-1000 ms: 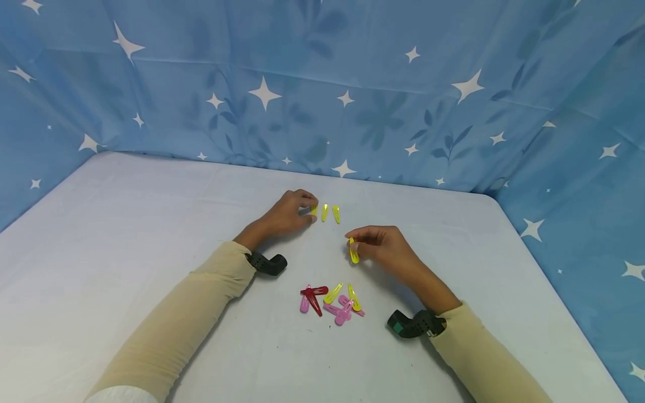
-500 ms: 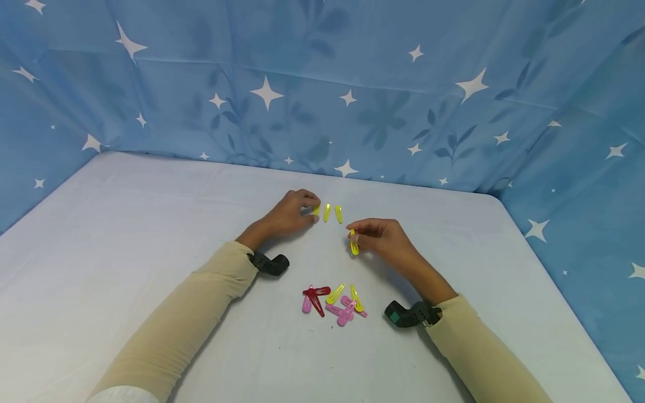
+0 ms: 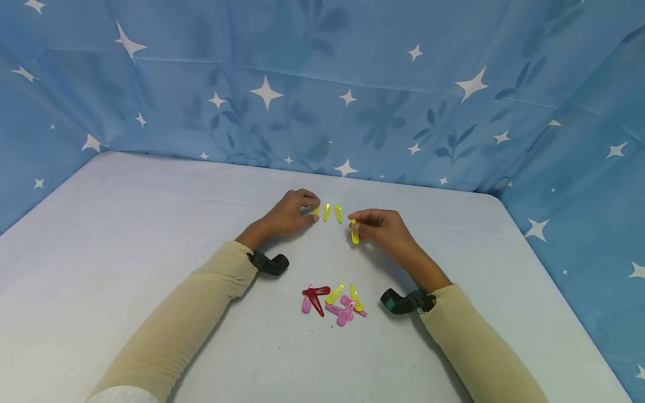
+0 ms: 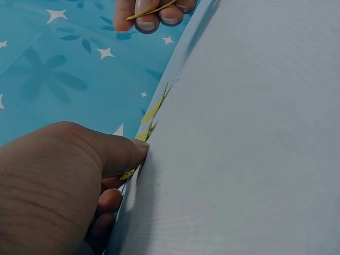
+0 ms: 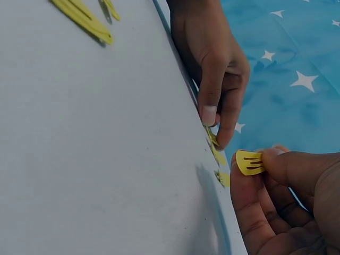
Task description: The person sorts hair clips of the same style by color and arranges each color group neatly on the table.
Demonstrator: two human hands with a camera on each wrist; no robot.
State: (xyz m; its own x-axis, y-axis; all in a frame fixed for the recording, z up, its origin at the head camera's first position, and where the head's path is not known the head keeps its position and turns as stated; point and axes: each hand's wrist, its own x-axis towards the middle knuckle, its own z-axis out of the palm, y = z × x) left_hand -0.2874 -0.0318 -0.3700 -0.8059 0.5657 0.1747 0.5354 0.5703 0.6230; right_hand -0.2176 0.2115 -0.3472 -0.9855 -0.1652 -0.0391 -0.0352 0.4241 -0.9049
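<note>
My right hand (image 3: 385, 232) pinches a yellow snap hair clip (image 3: 355, 232) between thumb and fingers, held above the table; the right wrist view shows its slotted wide end (image 5: 249, 163). At the far side of the table, my left hand (image 3: 292, 214) has thumb and fingertips at both ends of another yellow hair clip (image 3: 316, 210), which they partly hide. Two more yellow clips, one nearer the left hand (image 3: 327, 212) and one nearer the right (image 3: 339, 214), lie side by side between the hands.
Closer to the person lies a loose pile with red hair clips (image 3: 316, 302), pink hair clips (image 3: 344, 314) and two yellow hair clips (image 3: 335, 293). A white cloth covers the table (image 3: 227, 347). Behind its far edge hangs a blue star-patterned curtain (image 3: 302, 123).
My right hand has moved away from the body with its yellow hair clip, up towards the row's right end. The left hand stays in place at the row's left end.
</note>
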